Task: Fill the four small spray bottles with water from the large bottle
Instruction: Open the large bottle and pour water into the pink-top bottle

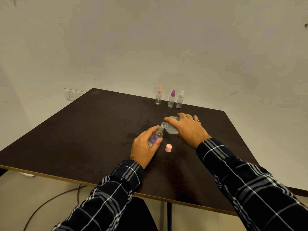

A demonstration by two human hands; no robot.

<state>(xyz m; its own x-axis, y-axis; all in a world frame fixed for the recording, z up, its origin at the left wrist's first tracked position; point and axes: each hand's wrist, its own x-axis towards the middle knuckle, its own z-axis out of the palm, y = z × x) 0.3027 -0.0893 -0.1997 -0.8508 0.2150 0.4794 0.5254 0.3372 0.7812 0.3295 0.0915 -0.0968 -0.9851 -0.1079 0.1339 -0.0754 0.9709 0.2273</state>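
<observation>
A transfer of water is judged to be under way near the middle of the bench (83, 139). A clear bottle (157, 135) with a purple label is gripped by the left hand (143, 147), fingers and thumb wrapped round its body. It is tilted so that its open threaded neck points far and right. There the neck is met by a frosted bottle (170, 130), which is clasped from above by the right hand (186, 129), fingers curled over it. The frosted bottle looks the broader and is taken to be the large bottle, though much of it is hidden and this cannot be told for certain. A pink cap (168, 148) lies loose on the bench just near of the two bottles, between the wrists.

At the far edge three small spray bottles are stood upright: the pink-topped bottle (158, 98) on the left, with the purple-topped bottle (171, 100) and the white-topped bottle (180, 101) close together on the right. All three have their sprayers fitted. Their water levels are too small to be read, so it cannot be said whether they are already filled or yet to be opened. At most one fill is in hand; capping remains. Darker smears on the bench beside the hands may be spilled water.
</observation>
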